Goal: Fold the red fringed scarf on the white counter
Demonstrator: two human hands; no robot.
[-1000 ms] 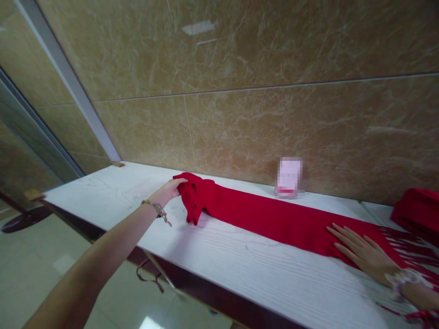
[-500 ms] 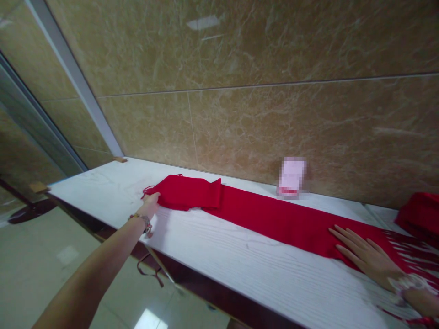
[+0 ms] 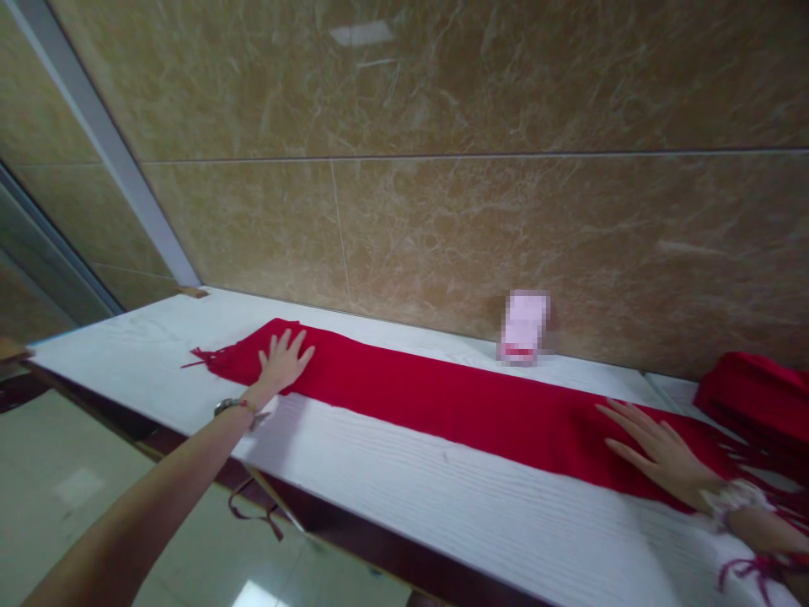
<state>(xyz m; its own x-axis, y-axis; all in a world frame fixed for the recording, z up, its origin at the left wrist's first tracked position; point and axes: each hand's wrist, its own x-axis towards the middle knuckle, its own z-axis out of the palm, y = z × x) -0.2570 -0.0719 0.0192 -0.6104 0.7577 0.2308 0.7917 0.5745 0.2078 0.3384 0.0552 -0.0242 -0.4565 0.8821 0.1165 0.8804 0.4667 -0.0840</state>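
Note:
A long red scarf (image 3: 436, 392) with fringed ends lies stretched along the white tabletop, mostly flat. On its left part rests my left hand (image 3: 282, 364), open, with fingers spread over the cloth. Beyond that hand the scarf narrows and bunches toward a tangled fringe (image 3: 202, 357). My right hand (image 3: 667, 455) lies open on the right part, its fingers stretched out across the fabric. Past it, the right-end fringe spreads in loose strands, partly cut off by the picture's edge.
A folded red cloth bundle (image 3: 755, 400) sits at the far right against the marble-patterned wall (image 3: 442, 236). A pale pink, blurred-out object (image 3: 524, 324) leans on the wall behind the scarf. The white table (image 3: 404, 464) has its front edge toward me, with a dangling brown strap (image 3: 253, 514) below.
My left hand has let go of the scarf's left end and now lies flat on it. The folded-over left part is spread out further left. My right hand stays on the cloth.

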